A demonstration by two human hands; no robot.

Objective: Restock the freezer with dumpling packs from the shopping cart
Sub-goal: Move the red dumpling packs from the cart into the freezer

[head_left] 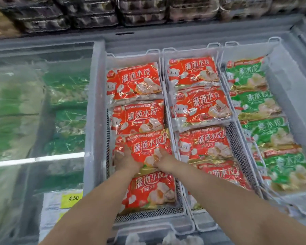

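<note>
Left hand (pixel 125 160) and right hand (pixel 163 160) on a red dumpling pack (pixel 147 147) in the freezer's (pixel 148 35) left basket (pixel 148 212)
right hand lies flat, pressing it; left hand's grip cannot be told; pack sits third from the back

Red dumpling packs (pixel 136 82) were thin plastic film, high gloss, crinkled w/ glare streaks; green packs (pixel 249 75) same film, w/ gold foil-look strip at lower edge. Baskets (pixel 237 138) were fine grey mesh w/ white-coated wire rims, matt; freezer frame (pixel 95 103) grey, smooth, matt, appr. plastic. Sliding lid (pixel 34 103) at left was clear glass, hazy w/ reflections; price label (pixel 72 198) yellow paper, matt; cartons (pixel 95 15) on shelf behind were clear moulded plastic, glossy.
</note>
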